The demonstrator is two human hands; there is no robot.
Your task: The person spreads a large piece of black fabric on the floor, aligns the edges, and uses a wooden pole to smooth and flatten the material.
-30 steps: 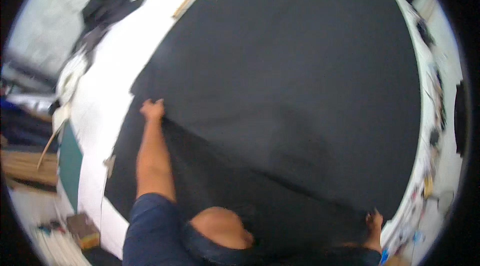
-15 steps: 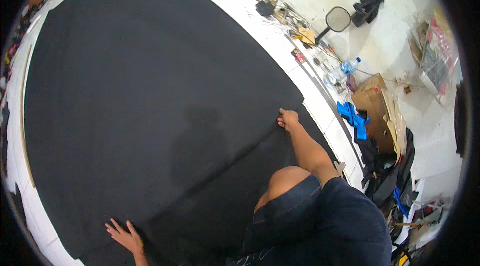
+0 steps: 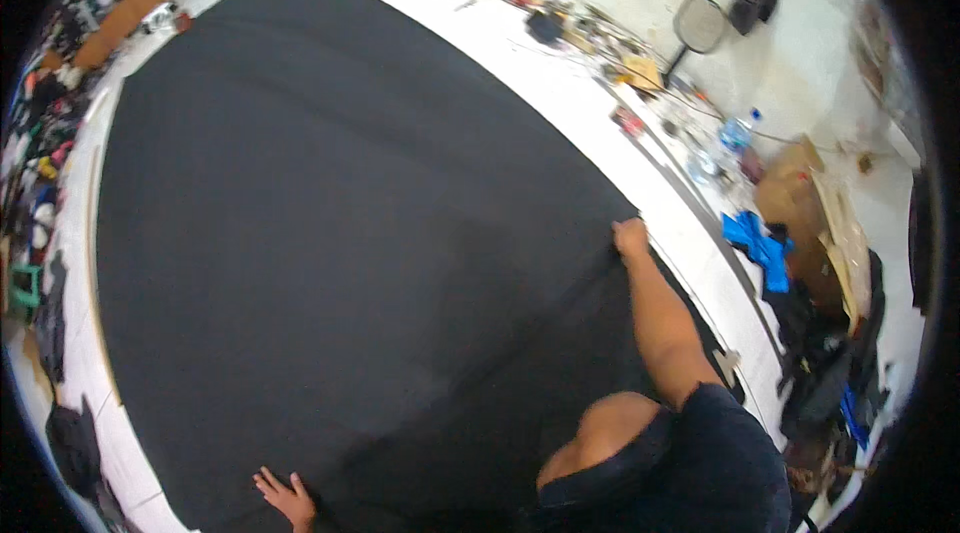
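Note:
A large sheet of black fabric [image 3: 330, 203] lies spread over the white floor in front of me. Near its right corner, my right hand [image 3: 630, 237] is closed, gripping the edge of the cloth. A soft crease or fold line runs diagonally from there toward the lower left. At the bottom left, my left hand [image 3: 288, 501] rests flat on the fabric with its fingers apart. My bent knee [image 3: 610, 433] is over the cloth between the two arms. More black fabric lies beneath the upper layer beside my right forearm.
White floor tiles [image 3: 580, 93] border the cloth. Along the right wall are a racket-shaped item [image 3: 698, 28], a plastic bottle [image 3: 738, 131], a cardboard box [image 3: 790, 195] and a blue cloth [image 3: 758, 248]. Cluttered small items and a green stool [image 3: 25, 285] line the left side.
My right hand has moved rightward, closer to the fabric's corner, still gripping the edge. The left hand stays flat on the cloth. The whole view has shifted, showing more of the left side.

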